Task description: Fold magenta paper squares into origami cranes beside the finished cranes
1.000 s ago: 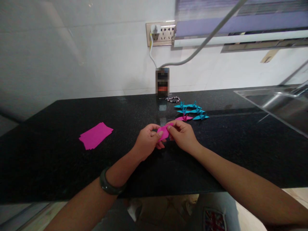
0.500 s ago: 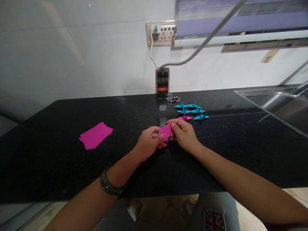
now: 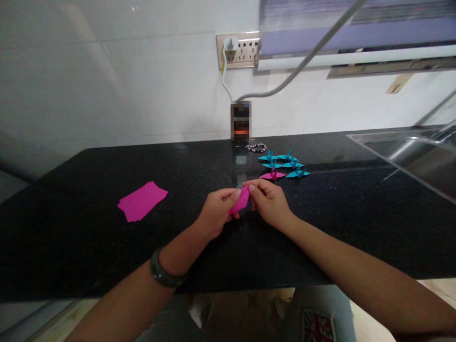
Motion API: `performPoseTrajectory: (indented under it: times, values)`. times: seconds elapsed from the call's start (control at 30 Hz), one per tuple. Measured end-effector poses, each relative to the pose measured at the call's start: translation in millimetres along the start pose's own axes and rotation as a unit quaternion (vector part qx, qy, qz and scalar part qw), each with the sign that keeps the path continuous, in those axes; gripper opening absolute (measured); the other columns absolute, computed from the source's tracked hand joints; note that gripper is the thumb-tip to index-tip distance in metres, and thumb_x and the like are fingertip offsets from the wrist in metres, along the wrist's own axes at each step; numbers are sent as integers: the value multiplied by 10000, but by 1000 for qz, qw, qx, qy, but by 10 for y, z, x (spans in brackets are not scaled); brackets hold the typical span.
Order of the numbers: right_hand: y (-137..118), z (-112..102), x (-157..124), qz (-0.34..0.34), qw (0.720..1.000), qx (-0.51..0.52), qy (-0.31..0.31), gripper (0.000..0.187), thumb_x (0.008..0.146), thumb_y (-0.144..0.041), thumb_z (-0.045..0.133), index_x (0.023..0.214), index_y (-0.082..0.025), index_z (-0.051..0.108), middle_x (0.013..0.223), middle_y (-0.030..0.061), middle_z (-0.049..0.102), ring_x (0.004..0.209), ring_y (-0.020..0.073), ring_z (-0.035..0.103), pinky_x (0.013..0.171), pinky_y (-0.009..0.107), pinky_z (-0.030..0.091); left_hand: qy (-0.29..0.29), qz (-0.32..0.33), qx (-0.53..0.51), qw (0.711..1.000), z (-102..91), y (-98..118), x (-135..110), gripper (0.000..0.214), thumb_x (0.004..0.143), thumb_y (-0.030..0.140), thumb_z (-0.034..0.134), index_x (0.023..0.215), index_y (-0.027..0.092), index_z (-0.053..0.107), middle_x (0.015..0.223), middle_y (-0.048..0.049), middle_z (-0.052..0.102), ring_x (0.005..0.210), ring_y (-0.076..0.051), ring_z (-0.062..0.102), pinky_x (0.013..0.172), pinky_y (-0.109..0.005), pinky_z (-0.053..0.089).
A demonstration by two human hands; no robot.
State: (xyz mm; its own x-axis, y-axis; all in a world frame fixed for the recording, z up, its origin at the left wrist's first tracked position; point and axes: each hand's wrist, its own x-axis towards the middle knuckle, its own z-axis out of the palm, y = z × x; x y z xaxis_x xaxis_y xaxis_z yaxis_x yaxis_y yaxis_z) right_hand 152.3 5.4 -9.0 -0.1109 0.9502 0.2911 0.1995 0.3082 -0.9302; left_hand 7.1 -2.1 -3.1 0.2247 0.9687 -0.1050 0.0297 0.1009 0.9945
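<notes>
A folded piece of pink origami paper (image 3: 240,202) is held up between both hands over the black counter. My left hand (image 3: 218,209) pinches its left side, thumb on top and fingers beneath. My right hand (image 3: 271,199) grips the upper right corner between thumb and forefinger. Just beyond the right hand stands a pink paper crane (image 3: 273,175). Several blue paper cranes (image 3: 298,174) are grouped behind and beside it. A stack of pink paper sheets (image 3: 142,201) lies to the left of my hands, its edges slightly uneven.
Against the wall, a small blurred-out device (image 3: 241,121) stands upright with a cable (image 3: 285,85) near its top. A beaded bracelet (image 3: 256,147) lies in front of it. At the right, a metal sink (image 3: 420,156) is set into the counter (image 3: 89,251).
My left thumb has moved up along the folded pink paper, which is now tilted more steeply. My right hand has shifted slightly left, uncovering more of the pink crane.
</notes>
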Motion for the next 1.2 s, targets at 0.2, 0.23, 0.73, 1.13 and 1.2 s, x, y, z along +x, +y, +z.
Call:
performPoseTrajectory:
  times: [0.2,0.23,0.73,1.13,1.2]
  values:
    - [38,23,15,34,997,66,-8,217,810,-322,458,890,-157,574,516,-44,478,408,77,461,410,209,376,11,18,35,999,3,6,-10,354,736,416,548,926,129,630,601,-8,581,418,-79,513,324,-165,298]
    - [40,27,16,39,996,82,-11,216,807,-323,463,892,-156,571,512,-47,477,409,76,460,411,208,377,15,22,39,999,1,2,-9,346,737,412,548,922,131,632,604,-10,588,420,-80,518,328,-164,305]
    - [-73,62,-14,103,983,146,-41,237,657,-339,641,740,-149,527,537,-46,523,393,61,456,374,190,378,51,56,83,994,43,48,-38,232,718,325,582,805,120,649,552,-7,603,406,-80,507,368,-172,375]
    - [-41,51,0,105,981,156,-51,210,687,-343,612,704,-144,548,522,-49,508,380,52,439,372,186,358,41,69,100,992,27,53,-38,190,712,293,579,752,113,624,544,9,578,396,-77,494,372,-179,376]
    - [-29,27,19,103,983,147,-41,216,684,-349,616,685,-143,550,508,-46,505,382,54,435,373,186,356,38,67,96,992,24,49,-36,198,709,304,583,746,113,621,539,11,571,394,-77,492,375,-182,377]
